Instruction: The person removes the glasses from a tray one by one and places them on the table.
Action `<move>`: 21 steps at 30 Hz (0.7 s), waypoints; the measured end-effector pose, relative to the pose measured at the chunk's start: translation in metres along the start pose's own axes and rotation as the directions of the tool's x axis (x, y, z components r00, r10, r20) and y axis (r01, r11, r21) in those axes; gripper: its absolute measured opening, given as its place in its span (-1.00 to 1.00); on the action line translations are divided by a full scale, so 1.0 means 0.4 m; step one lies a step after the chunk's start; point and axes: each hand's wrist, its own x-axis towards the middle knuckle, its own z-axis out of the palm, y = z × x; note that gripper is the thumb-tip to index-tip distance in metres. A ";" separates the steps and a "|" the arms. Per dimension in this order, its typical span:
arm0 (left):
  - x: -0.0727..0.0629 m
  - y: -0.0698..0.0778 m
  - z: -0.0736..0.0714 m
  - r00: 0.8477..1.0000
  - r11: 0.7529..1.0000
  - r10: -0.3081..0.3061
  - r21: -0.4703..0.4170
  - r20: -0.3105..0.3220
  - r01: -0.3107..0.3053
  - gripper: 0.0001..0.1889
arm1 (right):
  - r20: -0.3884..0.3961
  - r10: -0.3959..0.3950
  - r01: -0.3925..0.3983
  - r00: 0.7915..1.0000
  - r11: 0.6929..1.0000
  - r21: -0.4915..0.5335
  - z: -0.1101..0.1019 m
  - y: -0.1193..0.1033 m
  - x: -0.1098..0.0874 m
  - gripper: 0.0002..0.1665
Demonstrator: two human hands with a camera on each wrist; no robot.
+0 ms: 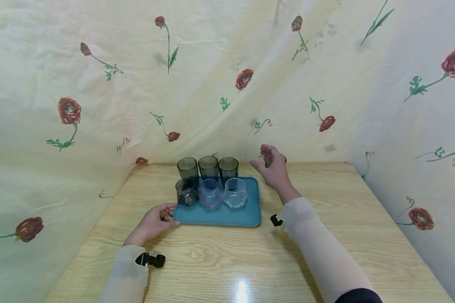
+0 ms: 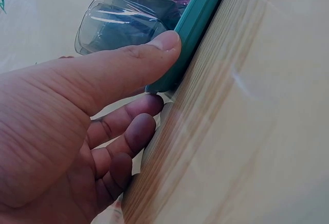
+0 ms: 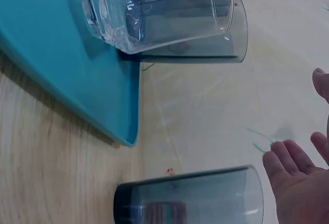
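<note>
A blue tray bears two rows of glasses. At the back are three tall smoky glasses; in front, a short faceted smoky glass, a purple one and a clear one. My left hand grips the tray's near left corner, its thumb along the rim and a fingertip under the corner. Beyond the tray's right side my right hand is raised with fingers spread, holding nothing. Close to it stands another tall smoky glass, mostly hidden behind the hand in the head view.
The tray sits toward the back of a light wooden table. A floral cloth hangs behind the table and along both sides. Both wrists wear black straps.
</note>
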 end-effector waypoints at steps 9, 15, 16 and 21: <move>0.004 -0.006 -0.001 1.000 1.000 -0.002 -0.004 -0.003 0.002 -0.29 | 0.258 0.072 -0.067 0.964 0.997 -0.029 0.047 -0.009 0.022 -0.11; 0.003 -0.005 -0.001 1.000 1.000 -0.004 -0.004 0.001 0.004 -0.29 | 0.295 0.120 -0.106 0.948 0.992 -0.064 0.088 0.009 0.033 -0.06; 0.003 -0.004 -0.001 1.000 1.000 -0.004 -0.003 0.001 0.004 -0.29 | 0.297 0.126 -0.110 0.946 0.991 -0.070 0.094 0.013 0.035 -0.05; 0.002 -0.001 -0.002 1.000 1.000 -0.008 0.002 0.001 0.008 -0.29 | 0.301 0.154 -0.130 0.941 0.987 -0.098 0.122 0.028 0.044 0.01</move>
